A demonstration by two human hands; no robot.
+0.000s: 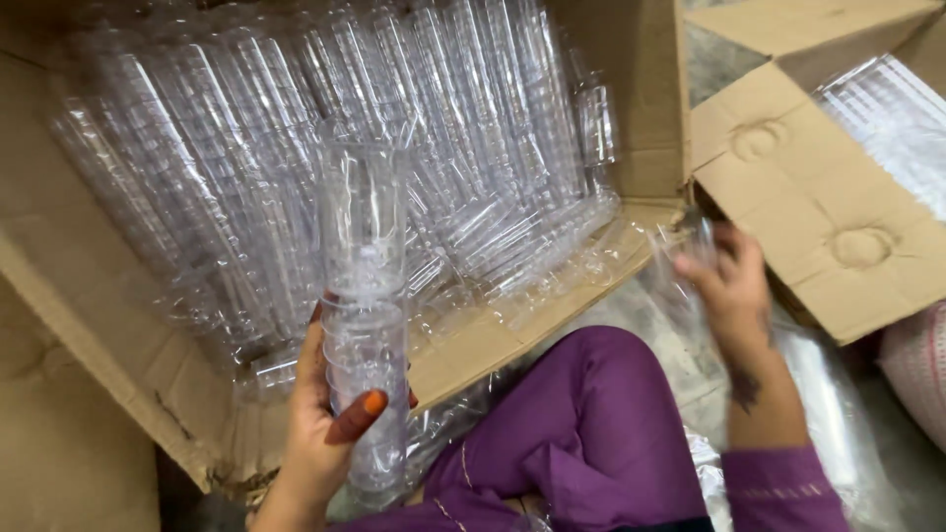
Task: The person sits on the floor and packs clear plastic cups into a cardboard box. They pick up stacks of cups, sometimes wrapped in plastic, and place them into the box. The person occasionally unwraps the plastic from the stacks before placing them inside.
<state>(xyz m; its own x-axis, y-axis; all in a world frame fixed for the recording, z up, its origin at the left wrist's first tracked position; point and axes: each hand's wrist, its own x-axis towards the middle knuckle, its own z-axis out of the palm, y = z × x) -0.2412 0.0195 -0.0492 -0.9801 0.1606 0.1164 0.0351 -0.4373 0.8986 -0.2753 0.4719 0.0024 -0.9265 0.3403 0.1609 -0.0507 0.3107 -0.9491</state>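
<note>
My left hand (320,424) grips an upright stack of clear plastic cups (365,296) at the lower middle, thumb across its front. Behind it a large cardboard box (89,325) lies open on its side, packed with several rows of the same clear cup stacks (325,128). My right hand (729,281) is at the right, fingers curled around a small clear plastic piece (695,236), blurred, near the box's lower flap. My purple-clad knee (581,424) is between the hands.
A second cardboard box (808,187) stands open at the right, with clear plastic stacks (897,118) inside. Crumpled clear plastic wrap (838,404) lies on the floor at the lower right. A pinkish sack (916,365) is at the right edge.
</note>
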